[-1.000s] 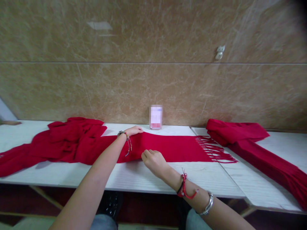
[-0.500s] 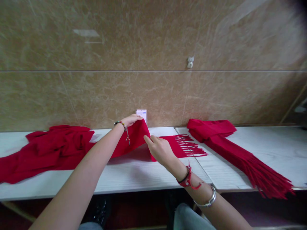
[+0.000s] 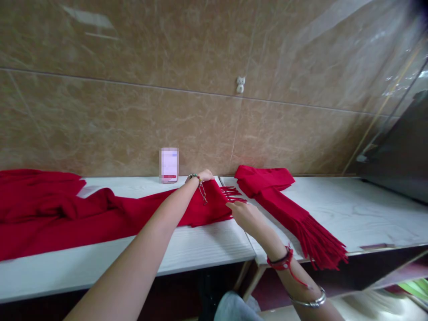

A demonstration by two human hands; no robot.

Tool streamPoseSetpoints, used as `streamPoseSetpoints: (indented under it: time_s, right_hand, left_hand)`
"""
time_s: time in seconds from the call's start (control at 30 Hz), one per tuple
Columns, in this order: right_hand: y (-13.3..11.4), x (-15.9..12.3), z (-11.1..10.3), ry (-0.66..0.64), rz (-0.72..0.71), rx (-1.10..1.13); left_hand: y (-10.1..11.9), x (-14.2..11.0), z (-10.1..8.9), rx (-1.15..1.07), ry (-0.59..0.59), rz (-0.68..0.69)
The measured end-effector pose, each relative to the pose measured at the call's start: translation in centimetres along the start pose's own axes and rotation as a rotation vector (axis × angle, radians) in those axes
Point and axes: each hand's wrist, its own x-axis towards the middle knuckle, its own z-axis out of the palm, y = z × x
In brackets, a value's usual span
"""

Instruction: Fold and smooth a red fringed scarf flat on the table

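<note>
A long red scarf point(image 3: 133, 214) lies along the white tabletop, its right part folded over flat. My left hand point(image 3: 205, 174) is closed on the far corner of that fold. At the near corner, my right hand point(image 3: 246, 216) has its fingers pinched on the cloth's edge. Fringe point(image 3: 232, 193) sticks out to the right from under the fold, partly behind my right hand. Toward the left, the rest of the scarf runs into a loose, crumpled red heap point(image 3: 33, 191).
A folded red scarf point(image 3: 277, 200) lies to the right, its fringe hanging over the front edge. A phone point(image 3: 170, 166) leans against the brown tiled wall point(image 3: 133, 120). Two white tables point(image 3: 334, 196) meet at a seam. A dark appliance-like object point(image 3: 397, 147) stands far right.
Both hands have carried the raised fold of scarf rightward and down onto the scarf near its fringe. The view has turned to the right, and the phone is now uncovered.
</note>
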Motion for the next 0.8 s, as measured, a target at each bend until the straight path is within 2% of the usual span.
streamPoseSetpoints:
  time_s: [0.07,0.17,0.3,0.4,0.5,0.57,0.7,0.8]
  right_hand:
    - [0.4,0.0,1.6,-0.036,-0.026,0.02]
    - [0.6,0.1,2.8,-0.057,-0.033,0.051]
    - [0.7,0.3,2.8,-0.057,-0.034,0.08]
    - [0.7,0.3,2.7,-0.001,-0.045,0.063]
    - [0.8,0.6,3.2,0.071,-0.114,0.045]
    - [1.1,0.8,4.0,0.09,-0.183,0.054]
    - [1.9,1.2,5.8,0.101,-0.278,0.064]
    - [2.3,1.4,6.4,0.125,-0.333,0.083]
  left_hand:
    - [-0.8,0.1,1.8,0.085,0.018,-0.033]
    - [-1.6,-0.2,3.2,0.198,0.033,-0.047]
    - [-1.8,-1.3,3.0,0.296,0.056,-0.016]
    - [-1.7,-3.2,2.2,0.335,0.103,0.011]
    - [-1.9,-7.3,1.0,0.412,0.111,0.093]
    - [-2.3,-11.2,0.2,0.497,0.036,0.163]
    - [-3.7,-19.2,-1.6,0.586,-0.188,0.182]
    - [-4.9,-22.8,-2.7,0.658,-0.209,0.215]
